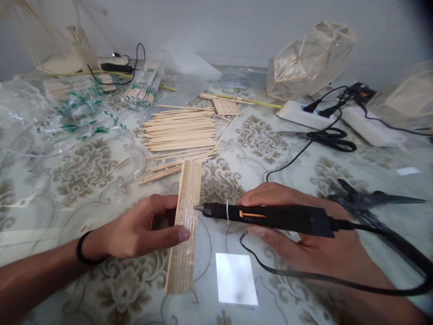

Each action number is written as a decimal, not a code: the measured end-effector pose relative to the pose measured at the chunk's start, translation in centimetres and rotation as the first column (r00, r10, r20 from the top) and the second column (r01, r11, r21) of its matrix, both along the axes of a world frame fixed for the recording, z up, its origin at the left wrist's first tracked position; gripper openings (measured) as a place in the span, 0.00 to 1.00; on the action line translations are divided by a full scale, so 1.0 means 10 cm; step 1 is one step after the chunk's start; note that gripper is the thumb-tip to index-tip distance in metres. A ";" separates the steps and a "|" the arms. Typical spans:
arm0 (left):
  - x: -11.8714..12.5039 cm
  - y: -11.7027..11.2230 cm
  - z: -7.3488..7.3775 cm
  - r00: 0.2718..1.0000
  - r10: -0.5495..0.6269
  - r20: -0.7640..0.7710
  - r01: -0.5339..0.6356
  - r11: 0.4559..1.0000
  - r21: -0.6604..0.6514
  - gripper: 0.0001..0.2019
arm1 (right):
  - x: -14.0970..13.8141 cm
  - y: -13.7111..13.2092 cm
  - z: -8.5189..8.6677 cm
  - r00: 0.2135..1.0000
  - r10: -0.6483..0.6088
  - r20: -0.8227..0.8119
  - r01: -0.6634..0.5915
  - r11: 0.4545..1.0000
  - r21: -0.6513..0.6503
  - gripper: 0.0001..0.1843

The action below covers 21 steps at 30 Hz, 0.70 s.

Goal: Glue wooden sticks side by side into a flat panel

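My left hand (pixel 142 228) grips a narrow flat panel of wooden sticks (pixel 186 234) laid side by side, thumb on its face and fingers behind. Shiny, glue-like smears run along the panel's face. In my right hand (pixel 287 225) is a black corded hot glue pen (pixel 270 215) with an orange slider, lying between thumb and fingers. Its metal tip points left and is at the panel's right edge; whether it touches, I cannot tell. Loose thin wooden sticks (pixel 181 131) lie in a pile beyond the panel.
Black scissors (pixel 324 137) and dark pliers (pixel 368 198) lie on the right. Behind them is a white power strip (pixel 304 115) with plugged cords. A stick-frame model (pixel 311 58) stands at the back right. Bagged sticks (pixel 144 85) and crumpled plastic (pixel 81 104) are at the left.
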State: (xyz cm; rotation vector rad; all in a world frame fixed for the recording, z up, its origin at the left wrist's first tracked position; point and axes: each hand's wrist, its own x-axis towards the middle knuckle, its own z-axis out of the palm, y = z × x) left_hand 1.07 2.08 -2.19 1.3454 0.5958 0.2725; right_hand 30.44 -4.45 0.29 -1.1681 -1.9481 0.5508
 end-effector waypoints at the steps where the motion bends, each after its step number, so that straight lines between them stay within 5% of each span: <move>1: 0.00 0.00 0.00 1.000 0.009 0.007 -0.009 1.000 -0.001 0.14 | -0.01 0.00 0.00 1.000 0.018 -0.009 -0.018 1.000 -0.012 0.10; 10: 0.03 0.00 -0.04 0.995 0.094 0.038 -0.092 0.993 -0.072 0.12 | -0.04 -0.03 0.05 0.989 0.140 0.043 -0.136 0.987 -0.088 0.11; 21: 0.05 0.00 -0.09 0.969 0.184 0.166 -0.156 0.973 -0.168 0.14 | 0.01 -0.07 -0.03 0.998 0.029 0.061 -0.029 1.000 -0.005 0.11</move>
